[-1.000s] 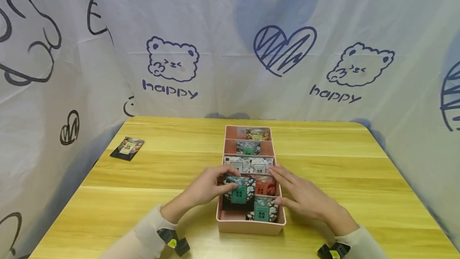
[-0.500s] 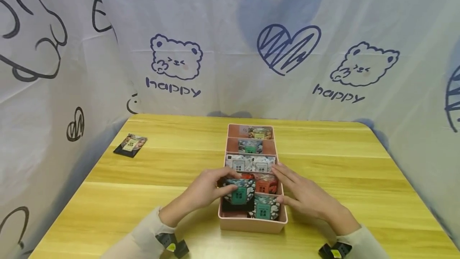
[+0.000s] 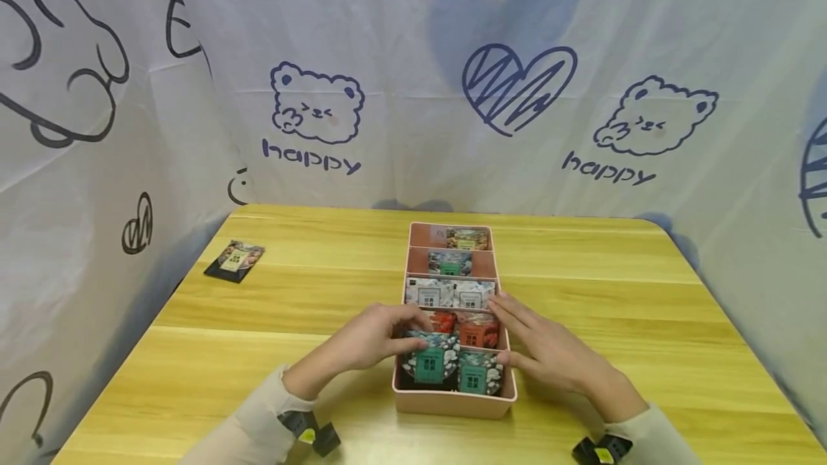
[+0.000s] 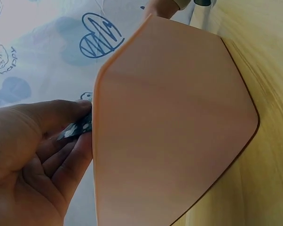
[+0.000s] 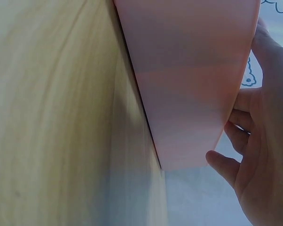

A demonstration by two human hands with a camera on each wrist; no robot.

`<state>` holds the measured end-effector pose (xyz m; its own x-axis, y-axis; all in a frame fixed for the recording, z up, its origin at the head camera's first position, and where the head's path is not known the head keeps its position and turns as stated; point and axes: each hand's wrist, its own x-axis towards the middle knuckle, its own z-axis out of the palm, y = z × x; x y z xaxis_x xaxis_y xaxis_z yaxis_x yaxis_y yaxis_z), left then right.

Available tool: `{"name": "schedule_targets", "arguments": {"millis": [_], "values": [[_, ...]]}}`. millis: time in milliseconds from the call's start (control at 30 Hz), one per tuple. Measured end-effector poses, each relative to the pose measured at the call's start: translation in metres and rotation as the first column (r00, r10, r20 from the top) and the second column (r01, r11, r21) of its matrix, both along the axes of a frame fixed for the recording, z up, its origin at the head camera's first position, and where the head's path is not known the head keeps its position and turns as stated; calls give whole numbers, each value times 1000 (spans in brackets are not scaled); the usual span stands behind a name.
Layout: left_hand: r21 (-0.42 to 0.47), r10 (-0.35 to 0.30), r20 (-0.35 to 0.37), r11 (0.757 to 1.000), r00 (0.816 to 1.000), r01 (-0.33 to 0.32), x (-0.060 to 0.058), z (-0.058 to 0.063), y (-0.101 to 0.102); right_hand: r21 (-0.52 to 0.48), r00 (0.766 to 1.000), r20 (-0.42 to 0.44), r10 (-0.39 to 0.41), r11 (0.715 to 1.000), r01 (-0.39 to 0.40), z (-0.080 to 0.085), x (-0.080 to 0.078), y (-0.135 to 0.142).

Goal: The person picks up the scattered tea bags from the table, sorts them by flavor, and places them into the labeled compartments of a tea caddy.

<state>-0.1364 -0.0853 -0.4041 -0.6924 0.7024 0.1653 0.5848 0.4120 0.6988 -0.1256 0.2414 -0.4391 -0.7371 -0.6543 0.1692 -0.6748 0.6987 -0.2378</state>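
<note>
My left hand [image 3: 368, 338] pinches a green-labelled tea sachet [image 3: 429, 368] between thumb and fingers, at the front left compartment of a long pink divided box [image 3: 452, 405]. In the left wrist view, a dark patterned strip of the sachet [image 4: 80, 127] shows between the fingers, above the box rim. My right hand [image 3: 549, 351] rests along the box's right rim with fingers fairly straight; the right wrist view has its fingertips [image 5: 216, 160] at the edge of the pink wall. Beside the pinched sachet stands another green-labelled sachet [image 3: 480, 373].
Behind are red sachets [image 3: 478, 332], white sachets [image 3: 474, 296], a green-labelled one [image 3: 450, 264] and a yellow-labelled one [image 3: 468, 239], row by row. A lone yellow-labelled sachet [image 3: 235, 261] lies at the table's left. A printed cloth [image 3: 413, 128] hangs behind the wooden table [image 3: 310, 278].
The left hand has lowered the green-labelled sachet toward the front of the box, uncovering more of the red sachet behind it. The right hand stays on the rim.
</note>
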Motion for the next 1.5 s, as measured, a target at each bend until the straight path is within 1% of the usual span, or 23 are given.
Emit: {"name": "schedule_targets", "arguments": {"millis": [200,367,500,667,900,1067,1233,1267,1500], "values": [[-31,-39,-8,999,999,39,0,1,3,-9,1000,-1,-1,1000,1,-1,0,0],[-83,-82,-39,993,996,78,2,2,6,-13,1000,-2,0,1000,0,-2,0,1],[-98,-82,-56,992,995,76,3,1,6,-11,1000,-5,-3,1000,2,-1,1,0],[-155,-97,-93,985,991,82,5,1,11,-8,1000,6,-17,1000,17,-1,4,3],[-173,-136,-166,979,977,107,5,1,15,-10,999,25,-30,999,31,1,3,5],[-196,-143,-190,975,971,105,8,0,11,-17,999,43,-18,1000,19,1,1,0],[-222,-182,-236,966,955,129,10,3,9,-15,999,35,-28,999,28,1,1,0],[-227,-190,-241,964,952,135,10,3,9,-12,999,31,-28,1000,29,1,1,0],[-230,-199,-237,963,951,144,11,3,8,-17,1000,15,-20,1000,20,1,3,0]]}}
